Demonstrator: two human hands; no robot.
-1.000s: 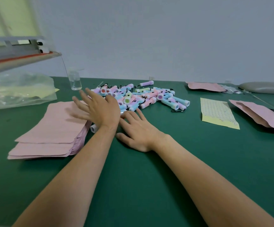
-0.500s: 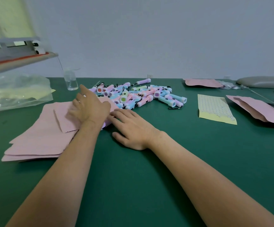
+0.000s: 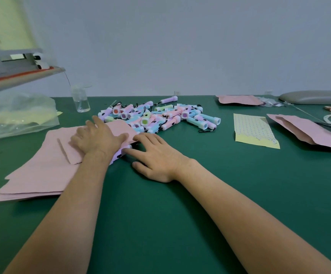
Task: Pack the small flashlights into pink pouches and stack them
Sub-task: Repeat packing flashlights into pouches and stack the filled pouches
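Note:
A stack of pink pouches (image 3: 32, 175) lies on the green table (image 3: 180, 214) at the left. My left hand (image 3: 97, 139) rests palm down on the top pouch (image 3: 119, 128), which sits askew toward the right. A purple-and-white flashlight (image 3: 120, 154) pokes out from under that pouch's raised right edge. My right hand (image 3: 154, 157) lies flat on the table, its fingertips touching the flashlight's end. Behind both hands sits a pile of pastel flashlights (image 3: 160, 117).
A clear bag (image 3: 16, 115) and a sealing machine (image 3: 12, 74) stand at the left, with a small clear bottle (image 3: 80, 99) behind the pile. At the right lie a yellow dotted sheet (image 3: 253, 129), more pink pouches (image 3: 309, 133) and a grey object (image 3: 315, 97).
My left hand slid the top pouch off the stack to the right, over the single flashlight. My right hand shifted slightly left to the flashlight's end.

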